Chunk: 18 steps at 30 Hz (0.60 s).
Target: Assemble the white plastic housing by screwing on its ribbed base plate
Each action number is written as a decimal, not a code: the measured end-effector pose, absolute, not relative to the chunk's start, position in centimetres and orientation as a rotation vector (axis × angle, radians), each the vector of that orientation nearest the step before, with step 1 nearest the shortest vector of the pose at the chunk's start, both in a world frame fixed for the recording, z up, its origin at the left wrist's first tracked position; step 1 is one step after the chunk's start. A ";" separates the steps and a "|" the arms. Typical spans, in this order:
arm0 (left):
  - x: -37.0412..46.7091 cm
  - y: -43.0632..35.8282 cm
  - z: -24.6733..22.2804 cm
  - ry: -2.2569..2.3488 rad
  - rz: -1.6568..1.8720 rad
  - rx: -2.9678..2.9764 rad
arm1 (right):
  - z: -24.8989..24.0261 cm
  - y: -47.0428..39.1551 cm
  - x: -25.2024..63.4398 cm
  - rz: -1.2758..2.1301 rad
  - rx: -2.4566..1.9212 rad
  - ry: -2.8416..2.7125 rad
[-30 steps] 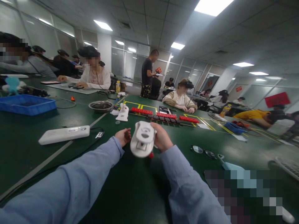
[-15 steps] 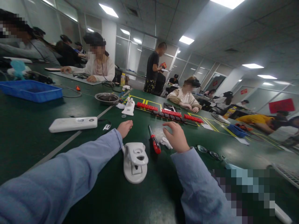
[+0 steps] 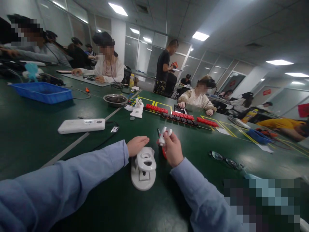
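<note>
A small white plastic part point(image 3: 163, 137) is held up in the fingers of my right hand point(image 3: 174, 149), above the table. Partly hidden behind that hand is a screwdriver point(image 3: 164, 152) with a red handle. My left hand point(image 3: 138, 145) is at the far edge of a white plastic base point(image 3: 144, 169) with a raised, holed top plate and a wire loop. Its fingers are stretched out together, pointing right, and nothing shows in them. Farther off stands another white part point(image 3: 137, 109) with two prongs.
On the green table point(image 3: 106, 193) are a white oblong device point(image 3: 81, 126) with a cable, a metal bowl point(image 3: 115, 100), a blue tray point(image 3: 43, 93), red strips point(image 3: 182, 115) and glasses point(image 3: 224, 159). People sit across the table.
My right hand has taken hold of the small white part and lifted it from beside the screwdriver. My left hand has moved closer to the white base. The view has shifted slightly.
</note>
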<state>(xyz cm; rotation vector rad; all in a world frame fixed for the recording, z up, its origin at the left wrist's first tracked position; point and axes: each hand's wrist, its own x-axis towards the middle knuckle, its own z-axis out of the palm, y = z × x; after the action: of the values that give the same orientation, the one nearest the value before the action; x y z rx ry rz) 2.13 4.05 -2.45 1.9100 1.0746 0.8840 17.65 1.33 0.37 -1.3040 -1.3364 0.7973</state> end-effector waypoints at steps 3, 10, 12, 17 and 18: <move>2.6 4.4 -2.5 0.938 0.814 1.900 | -0.1 -0.4 14.4 1.161 -0.920 -1.034; 2.7 3.8 -2.3 0.774 0.696 1.896 | -0.3 -2.7 13.8 1.334 -0.858 -0.857; 2.7 3.5 -1.9 0.724 0.658 1.931 | -0.2 -3.2 14.0 1.311 -0.876 -0.883; 2.7 2.9 -1.2 0.537 0.585 1.971 | 0.3 -4.5 14.2 1.266 -0.950 -1.102; 2.7 2.9 -1.3 0.519 0.584 2.017 | 0.6 -4.7 14.3 1.253 -0.966 -1.189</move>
<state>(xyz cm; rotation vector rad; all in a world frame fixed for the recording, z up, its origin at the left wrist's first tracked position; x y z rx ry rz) 2.74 2.94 -1.26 2.0174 0.5188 0.5839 14.26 -4.67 0.56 -0.9658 -1.1894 1.2530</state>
